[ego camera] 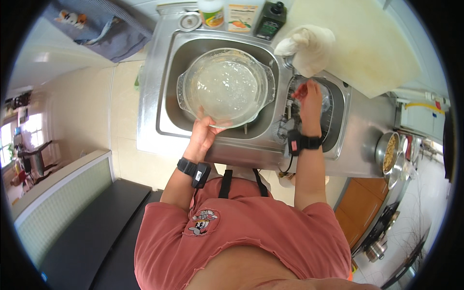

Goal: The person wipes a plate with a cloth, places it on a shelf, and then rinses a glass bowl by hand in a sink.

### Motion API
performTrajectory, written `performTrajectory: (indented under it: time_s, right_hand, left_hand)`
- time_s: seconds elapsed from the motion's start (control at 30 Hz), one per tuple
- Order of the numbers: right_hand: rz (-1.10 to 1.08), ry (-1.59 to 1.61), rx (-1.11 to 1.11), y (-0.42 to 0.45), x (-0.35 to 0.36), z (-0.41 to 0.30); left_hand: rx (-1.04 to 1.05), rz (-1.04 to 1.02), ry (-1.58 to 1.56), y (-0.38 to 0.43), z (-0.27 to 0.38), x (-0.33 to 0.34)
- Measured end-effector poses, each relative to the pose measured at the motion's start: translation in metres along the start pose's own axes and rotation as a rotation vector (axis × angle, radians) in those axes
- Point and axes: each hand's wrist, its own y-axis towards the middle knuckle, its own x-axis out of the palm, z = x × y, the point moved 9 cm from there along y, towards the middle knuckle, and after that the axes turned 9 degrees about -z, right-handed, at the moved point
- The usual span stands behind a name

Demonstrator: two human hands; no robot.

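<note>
A large clear glass bowl (226, 88) with two side handles sits over the big steel sink basin (174, 116), with wet, shiny patches inside. My left hand (206, 131) grips its near rim, and fingers show through the glass. Over the small right basin (331, 145) is my right hand (309, 101), its fingertips reddish and partly turned from view. Whether it holds anything is unclear. Beneath it are a wire rack (329, 123) and a clear, crumpled-looking item (325, 99). A grey mesh-like scrubber (281, 129) lies near my right wrist, on the divider.
Behind the sink stand a white bottle (212, 14), a carton (242, 18), a dark pump bottle (270, 21) and a sink strainer (190, 21). A white cloth (311, 49) hangs beside a pale board (357, 43). Metal bowls, one holding nuts or beans (389, 152), stand right.
</note>
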Motion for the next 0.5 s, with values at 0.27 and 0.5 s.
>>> performTrajectory:
  time_s: [0.27,0.5]
  right_hand:
    - [-0.319,0.272,0.145,-0.114,0.142,-0.017]
    - [-0.636,0.248,0.374,-0.18,0.282,0.012]
  left_hand:
    - [-0.012,0.133,0.074,-0.086,0.061,-0.04]
    - [0.049,0.07,0.143,-0.15,0.115,-0.083]
